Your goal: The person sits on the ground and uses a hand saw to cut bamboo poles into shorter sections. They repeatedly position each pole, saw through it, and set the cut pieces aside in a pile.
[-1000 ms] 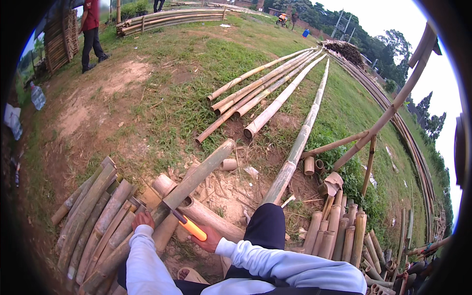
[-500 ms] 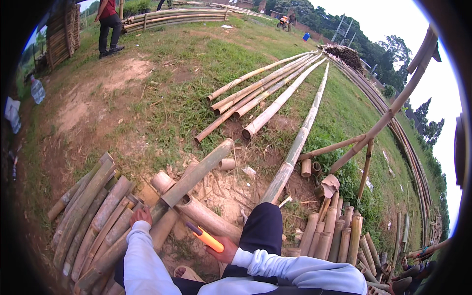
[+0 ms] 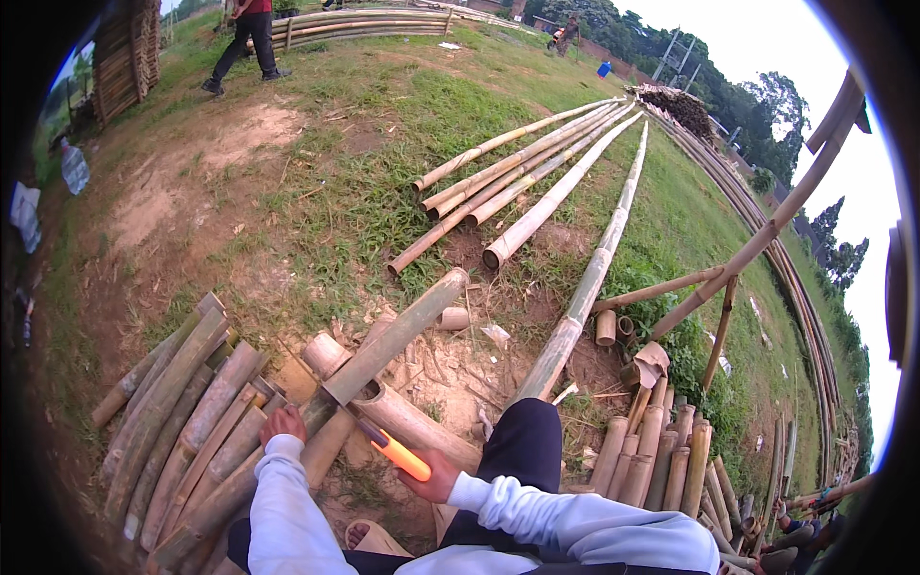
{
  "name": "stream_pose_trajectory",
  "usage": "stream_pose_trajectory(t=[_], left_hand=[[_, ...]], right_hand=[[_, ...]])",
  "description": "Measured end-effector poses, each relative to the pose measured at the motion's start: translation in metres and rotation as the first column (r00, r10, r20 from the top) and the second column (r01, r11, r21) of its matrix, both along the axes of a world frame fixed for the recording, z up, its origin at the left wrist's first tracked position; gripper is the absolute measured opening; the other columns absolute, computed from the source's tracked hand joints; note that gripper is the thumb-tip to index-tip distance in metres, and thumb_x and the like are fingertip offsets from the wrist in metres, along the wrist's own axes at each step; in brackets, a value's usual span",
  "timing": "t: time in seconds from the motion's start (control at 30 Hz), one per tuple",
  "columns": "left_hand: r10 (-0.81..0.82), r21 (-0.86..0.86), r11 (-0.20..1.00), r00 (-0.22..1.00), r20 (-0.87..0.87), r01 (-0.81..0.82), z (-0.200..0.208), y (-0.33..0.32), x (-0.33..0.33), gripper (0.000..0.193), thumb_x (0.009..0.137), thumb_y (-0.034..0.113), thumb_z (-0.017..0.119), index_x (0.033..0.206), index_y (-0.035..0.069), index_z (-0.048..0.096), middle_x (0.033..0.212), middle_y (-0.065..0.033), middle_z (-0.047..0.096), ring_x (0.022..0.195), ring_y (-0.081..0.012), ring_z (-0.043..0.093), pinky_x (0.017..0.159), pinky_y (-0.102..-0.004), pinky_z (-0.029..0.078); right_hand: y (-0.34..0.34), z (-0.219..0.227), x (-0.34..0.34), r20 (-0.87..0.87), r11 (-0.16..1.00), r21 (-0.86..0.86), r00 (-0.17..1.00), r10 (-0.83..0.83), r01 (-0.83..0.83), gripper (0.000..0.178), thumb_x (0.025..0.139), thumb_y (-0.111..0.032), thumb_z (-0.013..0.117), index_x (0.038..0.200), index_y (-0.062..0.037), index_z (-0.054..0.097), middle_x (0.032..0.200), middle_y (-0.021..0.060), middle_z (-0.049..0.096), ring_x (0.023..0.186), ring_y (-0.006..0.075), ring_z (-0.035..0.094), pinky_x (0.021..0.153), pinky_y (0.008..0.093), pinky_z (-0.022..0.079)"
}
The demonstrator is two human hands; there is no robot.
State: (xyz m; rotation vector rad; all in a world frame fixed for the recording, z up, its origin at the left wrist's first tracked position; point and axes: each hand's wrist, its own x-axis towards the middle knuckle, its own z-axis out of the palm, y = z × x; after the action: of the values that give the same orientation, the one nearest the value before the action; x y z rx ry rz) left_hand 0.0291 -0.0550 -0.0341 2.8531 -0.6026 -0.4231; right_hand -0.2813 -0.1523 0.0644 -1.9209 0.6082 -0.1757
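Observation:
My right hand (image 3: 437,477) is closed round the orange handle (image 3: 401,454) of a hand saw. Its thin blade, hardly visible, reaches the bamboo pole (image 3: 395,337) at a cut line across it. Left of the cut, my left hand (image 3: 283,425) presses down with bent fingers on the lower part of that pole (image 3: 216,506). The pole slants from lower left to upper right. It lies across a thick bamboo piece (image 3: 422,422) with an open end just right of the cut. A short bamboo stub (image 3: 326,355) sits behind.
Cut bamboo lengths (image 3: 196,379) are stacked at the left. More short pieces (image 3: 661,455) stand upright at the right by a slanting bamboo frame (image 3: 747,254). Long poles (image 3: 537,216) lie on the grass ahead. A person (image 3: 251,38) walks at the far left.
My right hand has moved the saw forward, its handle closer to the pole. My left hand stays on the bamboo. The far person has stepped to the right, and the view has shifted slightly.

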Motion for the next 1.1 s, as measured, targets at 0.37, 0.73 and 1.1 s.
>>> stream_pose_trajectory(t=[0.37,0.73,1.1], left_hand=[[-0.001,-0.034,0.999,0.999,0.032,0.002,0.006,0.011,0.001,0.054,0.102,0.042,0.04,0.102,0.0,0.073,0.113,-0.0252,0.071,0.109,-0.0424,0.067,0.099,-0.0542,0.049],[0.0,0.021,1.0,1.0,-0.017,0.001,0.012,0.005,0.005,0.052,0.1,0.041,0.045,0.1,-0.001,0.076,0.112,-0.0279,0.071,0.108,-0.045,0.067,0.099,-0.0535,0.05],[0.05,-0.021,0.999,0.999,0.0,-0.05,0.015,0.004,-0.002,0.05,0.099,0.039,0.046,0.1,-0.002,0.075,0.11,-0.0269,0.071,0.106,-0.0444,0.068,0.098,-0.0539,0.05]], right_hand=[[0.033,0.056,-0.121,0.01,0.998,0.053,0.999,-0.032,0.032,0.027,0.094,-0.021,0.072,0.115,-0.0044,0.069,0.085,0.0154,0.07,0.075,0.036,0.07,0.073,0.04,0.055],[-0.013,-0.025,0.074,0.148,0.999,0.032,0.988,-0.039,0.035,0.027,0.091,-0.024,0.073,0.094,0.0006,0.064,0.075,0.0201,0.065,0.068,0.0363,0.064,0.065,0.0457,0.049],[0.009,0.018,-0.055,-0.023,0.999,0.033,1.0,0.002,-0.002,0.022,0.09,-0.016,0.072,0.107,-0.0018,0.07,0.087,0.0195,0.071,0.078,0.0387,0.071,0.072,0.0419,0.054]])
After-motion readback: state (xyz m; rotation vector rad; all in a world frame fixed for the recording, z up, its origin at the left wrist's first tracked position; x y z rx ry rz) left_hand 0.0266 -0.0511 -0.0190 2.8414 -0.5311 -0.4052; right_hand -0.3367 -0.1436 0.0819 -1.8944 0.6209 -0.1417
